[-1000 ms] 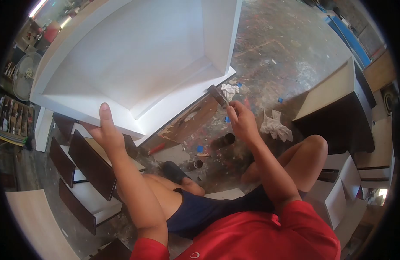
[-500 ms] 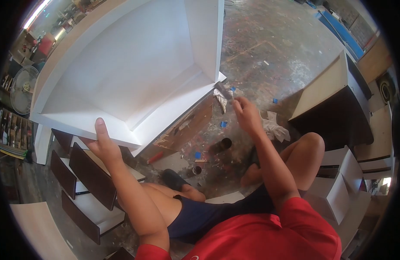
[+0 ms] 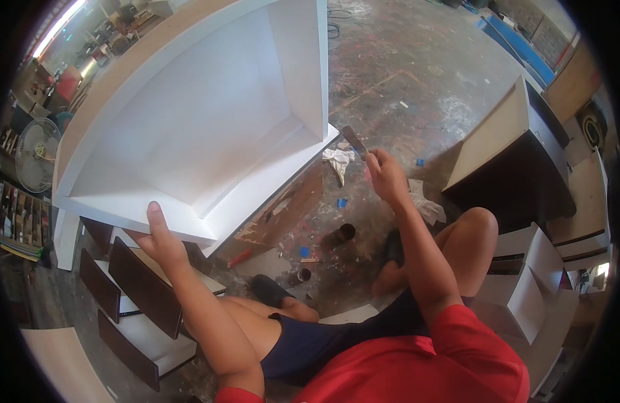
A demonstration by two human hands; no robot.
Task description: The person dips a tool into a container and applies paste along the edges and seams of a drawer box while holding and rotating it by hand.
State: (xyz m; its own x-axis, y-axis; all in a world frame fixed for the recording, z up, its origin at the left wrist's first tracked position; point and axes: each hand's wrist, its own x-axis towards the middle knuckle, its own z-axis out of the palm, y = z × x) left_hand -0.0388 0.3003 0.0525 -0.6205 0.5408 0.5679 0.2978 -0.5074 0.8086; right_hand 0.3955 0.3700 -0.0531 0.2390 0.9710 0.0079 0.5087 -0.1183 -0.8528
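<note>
A large white cabinet frame (image 3: 182, 121) stands tilted in front of me at the left. My left hand (image 3: 161, 238) grips its lower front edge, the thumb lying on the white face and the fingers hidden beneath. In my right hand (image 3: 388, 176) is a scraper (image 3: 353, 140) with a flat, dark blade, held by its handle. The blade is just right of the cabinet's right lower corner, with a small gap between them. A white rag (image 3: 339, 161) lies on the floor below the blade.
Dark-fronted drawers (image 3: 145, 285) lie at the left, near a fan (image 3: 38, 154). A dark cabinet (image 3: 518, 158) stands at the right, with white drawers (image 3: 518, 292) below it. Two small cans (image 3: 347, 232), (image 3: 303, 275) and a second rag (image 3: 425, 201) are on the floor.
The scraper has moved right along the cabinet's lower edge and off its corner. The view has shifted, so the cabinet appears lower and further left. My left hand keeps its grip.
</note>
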